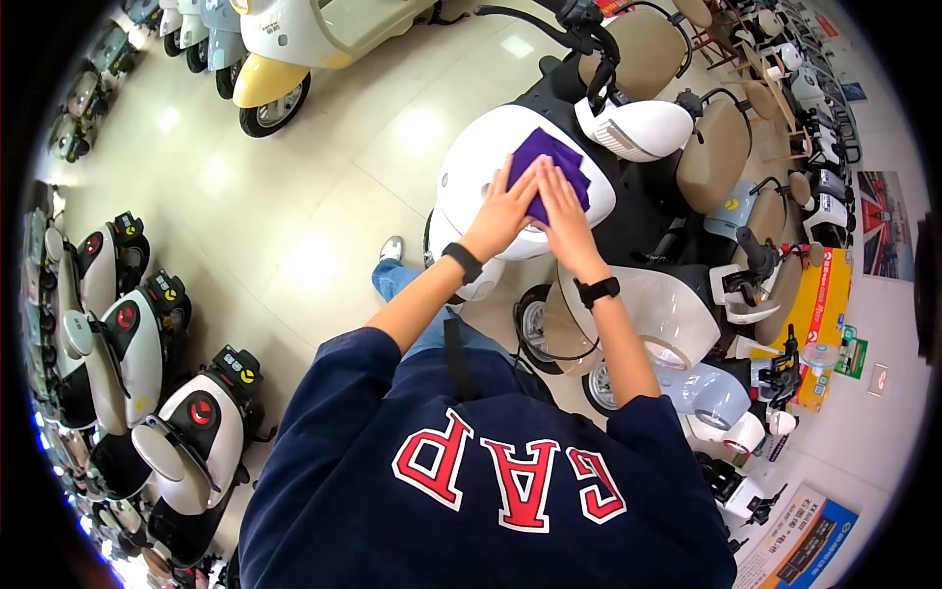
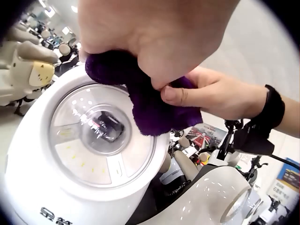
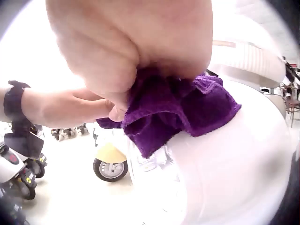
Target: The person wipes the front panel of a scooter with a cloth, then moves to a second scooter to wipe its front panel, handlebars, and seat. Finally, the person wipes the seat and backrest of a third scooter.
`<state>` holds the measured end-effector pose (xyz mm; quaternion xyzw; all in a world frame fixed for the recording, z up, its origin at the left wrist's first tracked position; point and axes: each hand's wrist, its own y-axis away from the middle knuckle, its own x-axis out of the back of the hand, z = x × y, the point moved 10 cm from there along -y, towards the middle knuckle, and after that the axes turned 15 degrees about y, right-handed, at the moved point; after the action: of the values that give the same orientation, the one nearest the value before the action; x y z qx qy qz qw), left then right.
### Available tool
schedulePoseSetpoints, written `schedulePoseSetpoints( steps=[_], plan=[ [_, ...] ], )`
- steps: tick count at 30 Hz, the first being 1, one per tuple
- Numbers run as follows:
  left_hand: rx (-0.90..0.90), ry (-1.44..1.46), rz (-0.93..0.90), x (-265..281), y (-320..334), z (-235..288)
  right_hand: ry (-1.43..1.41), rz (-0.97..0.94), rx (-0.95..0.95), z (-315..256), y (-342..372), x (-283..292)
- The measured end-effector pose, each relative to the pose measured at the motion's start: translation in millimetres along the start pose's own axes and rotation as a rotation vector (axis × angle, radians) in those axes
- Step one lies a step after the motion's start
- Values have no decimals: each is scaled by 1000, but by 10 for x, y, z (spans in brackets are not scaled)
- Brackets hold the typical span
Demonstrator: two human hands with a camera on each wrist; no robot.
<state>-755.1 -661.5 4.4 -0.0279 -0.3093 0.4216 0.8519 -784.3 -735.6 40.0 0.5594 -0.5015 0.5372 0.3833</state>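
Note:
A folded purple cloth (image 1: 551, 162) lies over the rounded white front of a scooter (image 1: 466, 147), under both hands. The left hand (image 1: 502, 214) and right hand (image 1: 566, 211) meet at the fingertips, with fingers extended over the cloth. In the left wrist view, the cloth (image 2: 154, 110) bunches beneath the left hand (image 2: 154, 37), beside a round lamp (image 2: 105, 133); the right hand's (image 2: 220, 93) thumb pinches its edge. The right wrist view has the right hand (image 3: 136, 42) gripping the cloth (image 3: 187, 108), whose folds hang loose, while the left hand's (image 3: 70, 108) thumb touches it. Some fingers are hidden.
A white mirror or handlebar housing (image 1: 643, 131) is just right of the hands. More scooters stand close on the right, including a pale fairing (image 1: 662, 309). Others line the left side (image 1: 132, 339), and a cream scooter with a yellow fender (image 1: 265, 80) is at the upper left.

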Motion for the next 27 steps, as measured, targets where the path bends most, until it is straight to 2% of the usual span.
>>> schedulePoseSetpoints(
  steps=[4, 9, 12, 19, 22, 25, 27],
  plan=[
    [-143, -148, -57, -145, -201, 296, -114, 79, -114, 207, 255, 66],
    [-141, -113, -48, -66, -202, 266, -15, 15, -153, 108, 326, 102],
    [-132, -39, -63, 12, -210, 199, 52, -56, -205, 50, 164, 44],
    [-25, 100, -23, 244, -261, -113, 144, -49, -233, 72, -219, -112],
    [-23, 301, -32, 291, -304, -255, 137, -98, -216, 54, -374, -129],
    [8, 195, -39, 367, -340, -377, 138, -168, -207, 46, -541, -191],
    [40, 293, -60, 401, -386, -501, 129, -203, -215, 41, -662, -241]
  ],
)
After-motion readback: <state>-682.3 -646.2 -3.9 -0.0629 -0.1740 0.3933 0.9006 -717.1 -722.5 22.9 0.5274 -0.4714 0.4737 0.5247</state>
